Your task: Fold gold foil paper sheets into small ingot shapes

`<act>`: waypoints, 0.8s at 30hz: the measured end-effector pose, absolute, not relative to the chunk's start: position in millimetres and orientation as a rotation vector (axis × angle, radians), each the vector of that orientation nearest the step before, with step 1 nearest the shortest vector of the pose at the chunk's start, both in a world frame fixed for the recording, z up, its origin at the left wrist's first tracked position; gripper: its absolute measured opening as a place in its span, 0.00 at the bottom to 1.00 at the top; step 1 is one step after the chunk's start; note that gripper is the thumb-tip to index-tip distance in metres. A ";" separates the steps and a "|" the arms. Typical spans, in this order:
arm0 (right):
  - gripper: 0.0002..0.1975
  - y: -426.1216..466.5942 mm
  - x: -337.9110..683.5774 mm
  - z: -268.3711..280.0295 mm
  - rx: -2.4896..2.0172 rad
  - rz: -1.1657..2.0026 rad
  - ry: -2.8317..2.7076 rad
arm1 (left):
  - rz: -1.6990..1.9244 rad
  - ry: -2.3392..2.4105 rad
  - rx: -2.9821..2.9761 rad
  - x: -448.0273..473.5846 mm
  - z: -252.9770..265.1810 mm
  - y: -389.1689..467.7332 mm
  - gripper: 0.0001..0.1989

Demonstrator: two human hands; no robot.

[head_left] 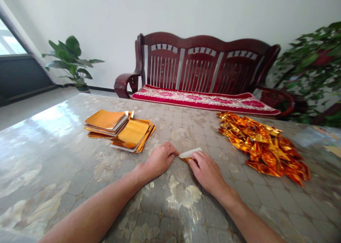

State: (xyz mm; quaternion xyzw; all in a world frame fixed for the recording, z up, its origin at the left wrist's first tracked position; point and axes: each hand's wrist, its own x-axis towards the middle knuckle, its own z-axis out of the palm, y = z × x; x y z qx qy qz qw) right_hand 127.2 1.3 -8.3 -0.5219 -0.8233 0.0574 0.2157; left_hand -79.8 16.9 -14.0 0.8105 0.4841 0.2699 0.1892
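Observation:
A partly folded sheet of gold foil paper [189, 153] lies between my two hands at the middle of the table. Its pale back faces up along the far edge, and a gold strip shows nearer to me. My left hand [160, 159] is closed, its fingertips on the sheet's pointed left end. The right hand [207, 170] grips the sheet's right part, thumb on the near side, with the other fingers partly hidden. To the left lie two overlapping stacks of flat foil paper [133, 133]. Folded gold foil pieces [262, 143] are heaped to the right.
The table [170, 214] has a glossy, flower-patterned cover. Clear plastic [317, 135] lies by its right edge. Beyond it stands a dark wooden bench [198, 69] with a red patterned cushion [205, 100]. Potted plants stand at left [70, 60] and right [317, 65].

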 end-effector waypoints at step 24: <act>0.10 2.3 125.6 -9.6 -1.484 0.100 -2.283 | 0.718 1.347 2.307 -73.4 -10.6 20.5 0.14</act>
